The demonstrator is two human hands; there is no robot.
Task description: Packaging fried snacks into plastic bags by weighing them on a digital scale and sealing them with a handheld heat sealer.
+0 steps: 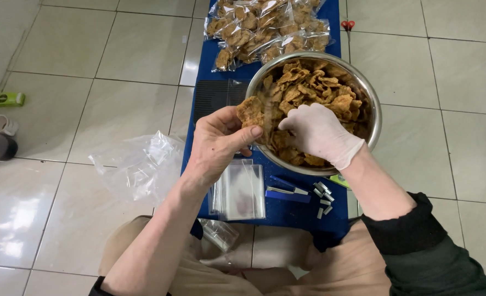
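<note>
A steel bowl (370,118) overhung the narrow blue table's (287,211) right edge. The left hand (218,143) pinched a small clear bag (255,112) at the rim; the gloved right hand (320,133) closed on chips (309,87) inside.

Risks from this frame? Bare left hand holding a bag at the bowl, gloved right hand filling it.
1. The left hand holds the clear bag over the steel bowl's rim, so crisps may fall onto the blue mat.
2. The right hand could crush brittle pieces.
3. Loose staples lie close beneath the bowl and might get mixed in.
</note>
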